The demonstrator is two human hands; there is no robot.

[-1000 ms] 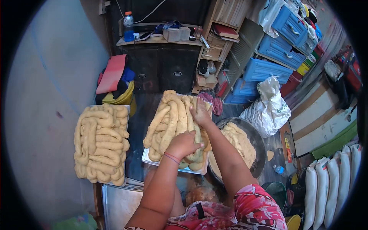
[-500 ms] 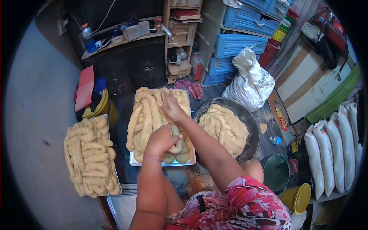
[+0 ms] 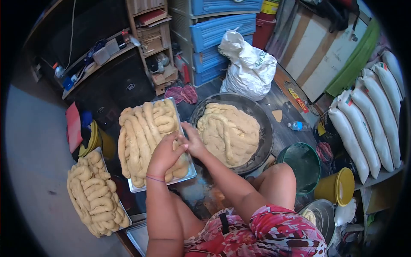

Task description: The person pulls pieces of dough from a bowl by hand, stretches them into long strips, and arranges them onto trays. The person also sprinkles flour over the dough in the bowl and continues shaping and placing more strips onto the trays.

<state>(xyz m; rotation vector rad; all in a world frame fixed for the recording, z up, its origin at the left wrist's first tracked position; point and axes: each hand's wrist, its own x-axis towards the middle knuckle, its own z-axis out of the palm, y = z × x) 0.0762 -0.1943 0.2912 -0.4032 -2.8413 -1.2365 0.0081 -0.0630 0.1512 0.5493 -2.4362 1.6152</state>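
The person is sitting over a metal tray (image 3: 138, 189) that is lying on a dark tabletop (image 3: 112, 171), and both hands are meeting above the tray's near right corner. The tray is carrying a heap of pale dough ropes (image 3: 141, 130), most of them running lengthwise away from the person. The left hand (image 3: 165, 155) is resting back-up on the ropes at that corner, its fingers (image 3: 180, 148) curling in narrow over the dough; whether they are gripping a rope underneath I cannot tell. The right hand (image 3: 195, 144) is lying just beside it, its fingers (image 3: 184, 137) staying fairly straight and close together and touching the left hand's fingers and the dough below, without closing round anything. Just to the right of the tray, a wide dark pan (image 3: 268, 143) is holding a larger mass of the same dough (image 3: 229, 132). Well apart on the left, a second tray (image 3: 125, 213) is carrying more dough coils (image 3: 92, 195). Beyond the pan, a white plastic bag (image 3: 249, 66) is leaning against blue drawers (image 3: 218, 23). A green bucket (image 3: 302, 165) and a yellow container (image 3: 336, 186) are standing near the person's right knee, with white sacks (image 3: 372, 124) lying side by side further right.
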